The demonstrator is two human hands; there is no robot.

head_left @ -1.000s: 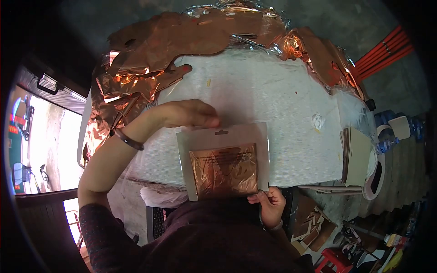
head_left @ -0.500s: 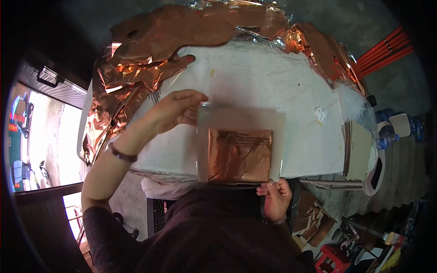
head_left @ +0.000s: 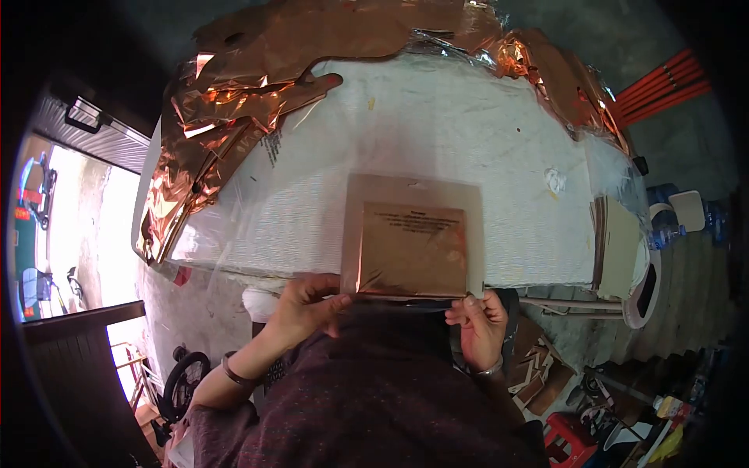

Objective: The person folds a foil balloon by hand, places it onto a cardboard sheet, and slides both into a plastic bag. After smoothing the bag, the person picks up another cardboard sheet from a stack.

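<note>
A clear plastic bag [head_left: 353,249] with a hang hole at its far edge is held in front of me. Inside lies a folded copper-coloured foil sheet [head_left: 413,257], and small dark print runs across the upper part. My left hand [head_left: 310,306] is closed, pinching the bag's near left corner between thumb and fingers. At the near right corner my right hand [head_left: 477,327] grips the bag between thumb and fingertips. The bag hangs over the near edge of the white-covered table [head_left: 296,210].
Crumpled copper foil [head_left: 304,47] covers the table's far and left edges. A stack of cardboard sheets [head_left: 620,246] sits at the right edge. On the floor are a cardboard box [head_left: 550,382] with scraps and a red stool [head_left: 569,438]. Orange poles [head_left: 663,86] stick out beyond the far right.
My left hand has come down from the bag's far left corner to its near left corner. The bag tilts differently, and its print shows more clearly. My right hand keeps its grip.
</note>
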